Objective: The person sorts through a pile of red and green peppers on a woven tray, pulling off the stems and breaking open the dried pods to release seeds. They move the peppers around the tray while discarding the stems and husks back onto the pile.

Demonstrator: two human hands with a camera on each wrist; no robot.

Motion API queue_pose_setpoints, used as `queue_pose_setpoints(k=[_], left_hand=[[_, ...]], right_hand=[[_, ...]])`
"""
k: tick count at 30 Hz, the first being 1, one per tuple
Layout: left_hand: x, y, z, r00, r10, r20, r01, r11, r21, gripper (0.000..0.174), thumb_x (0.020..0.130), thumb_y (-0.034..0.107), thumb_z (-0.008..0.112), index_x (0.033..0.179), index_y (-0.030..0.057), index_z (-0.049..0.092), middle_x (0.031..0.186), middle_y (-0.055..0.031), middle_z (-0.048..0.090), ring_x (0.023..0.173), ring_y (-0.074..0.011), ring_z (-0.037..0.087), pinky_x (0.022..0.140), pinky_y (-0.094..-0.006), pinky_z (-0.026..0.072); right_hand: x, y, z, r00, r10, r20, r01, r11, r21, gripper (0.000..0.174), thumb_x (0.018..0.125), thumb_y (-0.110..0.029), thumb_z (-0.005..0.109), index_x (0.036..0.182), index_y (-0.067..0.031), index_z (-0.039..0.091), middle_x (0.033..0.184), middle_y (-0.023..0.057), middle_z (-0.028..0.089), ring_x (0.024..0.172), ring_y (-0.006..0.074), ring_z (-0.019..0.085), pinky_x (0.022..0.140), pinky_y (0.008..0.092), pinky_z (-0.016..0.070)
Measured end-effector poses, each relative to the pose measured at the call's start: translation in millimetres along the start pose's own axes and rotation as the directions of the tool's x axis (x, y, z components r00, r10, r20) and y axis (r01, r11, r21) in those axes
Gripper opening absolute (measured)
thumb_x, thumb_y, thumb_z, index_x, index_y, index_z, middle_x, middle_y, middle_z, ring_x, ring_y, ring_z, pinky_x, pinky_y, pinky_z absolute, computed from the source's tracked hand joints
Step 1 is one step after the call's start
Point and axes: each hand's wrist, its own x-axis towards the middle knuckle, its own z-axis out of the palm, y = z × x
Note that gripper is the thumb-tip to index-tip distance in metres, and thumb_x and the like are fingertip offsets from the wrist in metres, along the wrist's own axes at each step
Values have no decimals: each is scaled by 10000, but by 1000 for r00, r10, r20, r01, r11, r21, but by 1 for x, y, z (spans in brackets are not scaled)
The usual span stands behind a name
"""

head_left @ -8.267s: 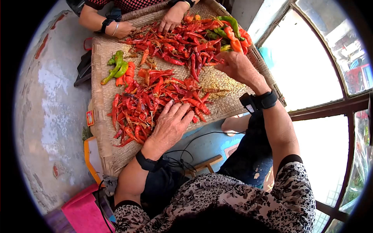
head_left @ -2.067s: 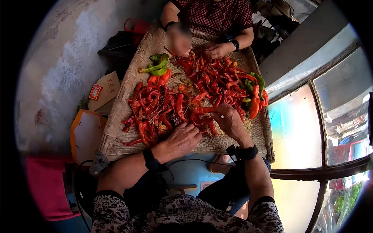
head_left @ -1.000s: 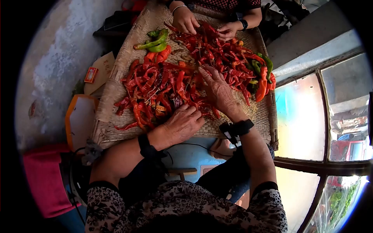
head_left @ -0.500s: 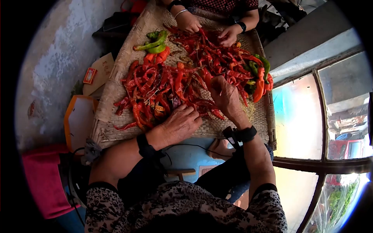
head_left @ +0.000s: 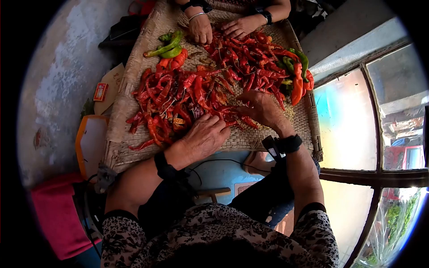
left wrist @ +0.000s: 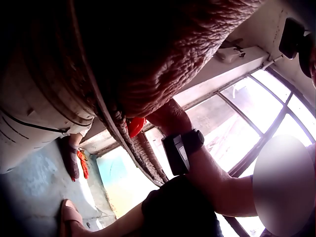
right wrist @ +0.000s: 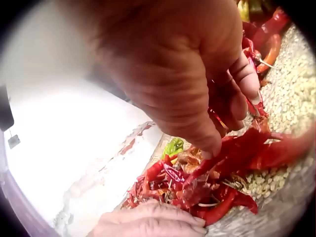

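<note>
Between a flaking wall and a many-paned window stands a broad woven tray with a thick rim. Near its closest left corner, lower down, hangs a magenta cloth, and an orange-edged box sits just outside the left rim. Red chillies cover much of the tray in two heaps that run into each other, one at the near left, one farther off toward the right.

The wearer's left hand rests at the near edge of the closer heap, released, its fingers lying loosely against the pods. The right hand hangs low at that heap's right end, also released, thumb and fingers parted; whether the thumb touches the red pod beneath it cannot be told. Opposite, a second person's braceleted hand and watch-strapped hand reach to the far heap, their grasp unclear.

Green peppers lie against orange-red peppers toward the left rim, with more of both at the far heap's right end. Outside the tray, a red matchbox rests on brown cardboard. Pale yellow seeds scatter beside the right hand.
</note>
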Motion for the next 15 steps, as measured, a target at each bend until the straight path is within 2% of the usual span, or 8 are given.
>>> queue_pose_setpoints(k=[1, 5, 7, 8, 9, 11, 12, 15], left_hand=[[0, 0, 0, 1000, 1, 2, -1, 1000, -1, 82, 811, 51, 604, 887, 20, 612, 857, -95, 563, 845, -229, 545, 799, -369, 455], [-1, 1, -2, 999, -3, 33, 3, 1000, 16, 115, 812, 61, 611, 917, 17, 619, 877, -94, 566, 860, -231, 546, 815, -374, 455], [0, 0, 0, 1000, -9, 18, 8, 1000, 14, 130, 811, 63, 612, 932, 15, 622, 884, -94, 568, 868, -230, 546, 819, -375, 453], [-1, 0, 2, 1000, 0, -8, 0, 1000, 26, 102, 813, 71, 596, 901, 23, 611, 877, -98, 564, 871, -227, 545, 825, -374, 455], [-2, 0, 3, 999, 12, -32, -11, 999, 36, 77, 814, 79, 581, 871, 31, 601, 870, -103, 560, 873, -223, 545, 832, -373, 457], [0, 1, -1, 1000, 6, -17, -6, 1000, 23, 74, 814, 76, 580, 869, 29, 599, 868, -104, 558, 872, -225, 544, 832, -374, 456], [1, 2, -1, 1000, -4, -6, 4, 1000, 12, 72, 814, 74, 579, 866, 28, 597, 867, -106, 557, 870, -226, 544, 833, -375, 456], [-1, 0, 2, 1000, -6, 0, 6, 1000, -8, 63, 808, 66, 577, 853, 25, 593, 862, -108, 554, 869, -229, 543, 835, -378, 456]], right_hand=[[0, -5, 4, 999, -39, 38, 42, 995, -87, 254, 831, -175, 697, 1042, -35, 678, 919, 136, 664, 817, 283, 653, 711, 376, 519], [0, -8, 1, 999, -11, 49, 13, 999, -39, 209, 821, -147, 687, 989, -23, 688, 914, 156, 654, 809, 319, 641, 704, 382, 516], [0, -8, -6, 991, 42, -127, -48, 998, -40, 171, 813, -109, 670, 959, -22, 690, 932, 151, 658, 818, 308, 650, 695, 372, 518], [-1, -3, -6, 978, 29, -206, -21, 999, 42, 160, 839, -104, 653, 967, -12, 677, 860, 121, 661, 758, 229, 656, 664, 337, 516], [-1, -7, -12, 978, 29, -207, -21, 999, 42, 160, 839, -104, 653, 967, -12, 677, 860, 121, 661, 758, 229, 656, 664, 337, 516], [-3, -16, -30, 951, 299, -78, -259, 908, 329, 169, 872, -134, 655, 972, 1, 669, 770, 62, 645, 701, 137, 621, 630, 295, 504], [0, -11, -29, 957, 260, -127, -202, 914, 351, 196, 898, -174, 655, 960, 12, 664, 715, 13, 613, 657, 86, 570, 590, 261, 476], [1, 2, -46, 940, 327, -102, -234, 831, 505, 205, 927, -197, 628, 1001, -9, 666, 721, 6, 607, 595, 58, 510, 530, 218, 421]])
